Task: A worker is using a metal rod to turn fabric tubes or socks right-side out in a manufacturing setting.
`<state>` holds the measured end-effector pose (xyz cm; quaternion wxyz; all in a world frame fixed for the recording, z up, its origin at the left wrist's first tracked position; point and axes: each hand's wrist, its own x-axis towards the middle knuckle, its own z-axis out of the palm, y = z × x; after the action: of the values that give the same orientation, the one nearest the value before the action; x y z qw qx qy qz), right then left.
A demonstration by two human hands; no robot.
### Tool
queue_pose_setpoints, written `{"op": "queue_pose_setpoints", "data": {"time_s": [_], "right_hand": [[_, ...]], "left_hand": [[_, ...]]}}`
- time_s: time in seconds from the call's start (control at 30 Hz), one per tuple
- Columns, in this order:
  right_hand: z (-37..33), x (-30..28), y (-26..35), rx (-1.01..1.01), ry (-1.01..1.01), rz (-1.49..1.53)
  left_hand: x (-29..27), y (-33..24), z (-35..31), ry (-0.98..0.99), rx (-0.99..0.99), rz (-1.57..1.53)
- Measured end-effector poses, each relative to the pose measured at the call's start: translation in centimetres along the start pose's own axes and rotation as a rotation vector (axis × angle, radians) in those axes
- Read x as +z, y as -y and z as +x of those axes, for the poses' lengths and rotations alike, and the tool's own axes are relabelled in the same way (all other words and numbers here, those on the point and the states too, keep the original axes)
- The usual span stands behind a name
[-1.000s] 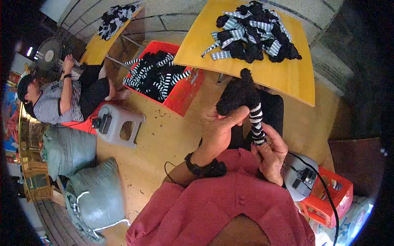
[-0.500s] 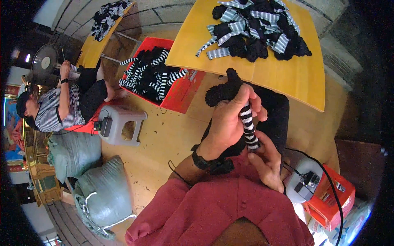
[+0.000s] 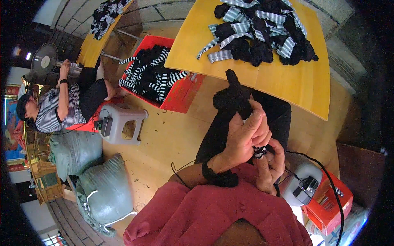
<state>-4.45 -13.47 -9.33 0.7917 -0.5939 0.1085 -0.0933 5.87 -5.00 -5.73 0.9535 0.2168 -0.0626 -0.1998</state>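
In front of my lap I hold a knit piece (image 3: 232, 96) with a fuzzy black, lobed end and a black-and-white striped tube. My left hand (image 3: 246, 137) is closed round the tube, below the black part, and covers most of the stripes. Lower down, my right hand (image 3: 270, 166) pinches the tube's striped end, which shows bunched between the two hands. The fuzzy end points up and away from me, close to the near edge of the yellow table (image 3: 293, 88).
Black pieces with grey-striped bands (image 3: 258, 30) lie heaped on the table. A red bin (image 3: 176, 100) holds more striped pieces. At the left a person (image 3: 61, 102) works near a grey stool (image 3: 123, 123) and stuffed green sacks (image 3: 104, 192). A black cable (image 3: 328, 176) hangs at the right.
My left hand has slid down and right over the striped tube, now mostly covered. My right hand has moved slightly lower. The black end has turned more upright.
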Motion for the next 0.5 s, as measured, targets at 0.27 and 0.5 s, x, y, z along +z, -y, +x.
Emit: {"op": "queue_pose_setpoints", "data": {"time_s": [0.27,0.5], "right_hand": [[0.5,0.4,0.7,0.047,0.079,0.205],[-0.9,0.3,0.6,0.022,0.047,0.282]], "left_hand": [[0.0,-2.1,1.2,0.051,0.185,0.158],[1.5,-4.3,1.1,-0.098,0.173,-0.046]]}}
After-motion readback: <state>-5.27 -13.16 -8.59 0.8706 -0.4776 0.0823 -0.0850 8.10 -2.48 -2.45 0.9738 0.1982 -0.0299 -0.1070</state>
